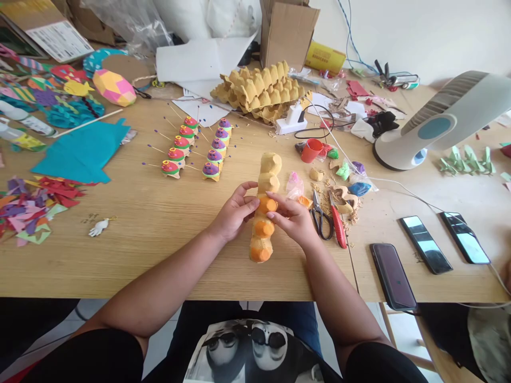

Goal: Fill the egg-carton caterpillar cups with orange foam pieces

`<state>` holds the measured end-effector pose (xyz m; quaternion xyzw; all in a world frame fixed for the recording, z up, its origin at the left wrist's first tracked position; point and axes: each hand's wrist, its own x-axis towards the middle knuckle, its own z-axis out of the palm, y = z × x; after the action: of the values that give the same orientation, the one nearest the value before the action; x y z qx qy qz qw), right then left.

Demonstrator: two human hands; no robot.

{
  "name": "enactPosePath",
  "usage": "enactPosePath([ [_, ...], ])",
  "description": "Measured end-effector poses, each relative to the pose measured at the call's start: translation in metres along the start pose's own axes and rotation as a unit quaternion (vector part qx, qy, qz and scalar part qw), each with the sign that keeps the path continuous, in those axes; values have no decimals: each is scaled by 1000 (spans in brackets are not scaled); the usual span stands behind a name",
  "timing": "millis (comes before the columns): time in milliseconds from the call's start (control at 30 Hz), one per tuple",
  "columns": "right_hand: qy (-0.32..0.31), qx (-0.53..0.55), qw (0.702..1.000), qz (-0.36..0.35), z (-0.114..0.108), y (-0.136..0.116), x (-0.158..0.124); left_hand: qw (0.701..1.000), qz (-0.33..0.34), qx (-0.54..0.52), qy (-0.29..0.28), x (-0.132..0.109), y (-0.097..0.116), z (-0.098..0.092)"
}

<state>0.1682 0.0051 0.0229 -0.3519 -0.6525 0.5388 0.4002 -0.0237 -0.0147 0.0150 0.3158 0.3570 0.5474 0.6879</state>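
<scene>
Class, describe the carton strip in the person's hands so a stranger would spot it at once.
Find the wooden table; near its front edge, the left hand and right hand hold a bumpy carton strip. Unlike the red-topped strip and purple-topped strip farther off, it has orange on its three nearest bumps.

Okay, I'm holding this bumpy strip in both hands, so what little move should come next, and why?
Probably smooth the bright orange cap midway along the tan, five-bump egg-carton strip: the right hand touches that cap while the left hand holds the strip's side, and the two far bumps show no such cap.
</scene>
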Motion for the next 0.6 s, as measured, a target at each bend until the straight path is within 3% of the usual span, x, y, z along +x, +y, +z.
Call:
enactPosePath([
  [333, 13, 37, 999, 1, 3, 0, 2, 1000, 14, 16, -3, -1, 0, 1],
  [433, -15, 46, 999, 14, 1, -5, 2, 999, 29, 15, -4, 0, 2, 0],
  [533, -39, 131, 990, 36, 2, -11, 2, 999, 41, 22, -10, 1, 3, -1],
  [600, -8, 208, 976, 59, 7, -12, 2, 998, 52, 36, -15, 1, 3, -1],
])
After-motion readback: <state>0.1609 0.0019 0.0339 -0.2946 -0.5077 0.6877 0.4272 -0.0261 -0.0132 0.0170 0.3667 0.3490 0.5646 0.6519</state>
